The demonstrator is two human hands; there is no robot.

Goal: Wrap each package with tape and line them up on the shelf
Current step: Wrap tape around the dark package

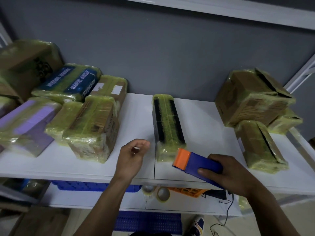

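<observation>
A long black package (167, 123) wrapped in yellowish tape lies lengthwise in the middle of the white shelf (51, 160). My right hand (233, 174) grips a blue tape dispenser with an orange front (196, 163), held just in front of the black package's near end. My left hand (133, 157) hovers left of that package with fingers loosely curled, holding nothing that I can make out. Several taped packages (92, 126) sit lined up on the left of the shelf.
Three taped cardboard boxes (252, 99) are stacked at the right end. On the lower shelf sit tape rolls (162, 194), a blue crate (81, 185), an orange crate (189, 191) and a black cable. A grey wall stands behind.
</observation>
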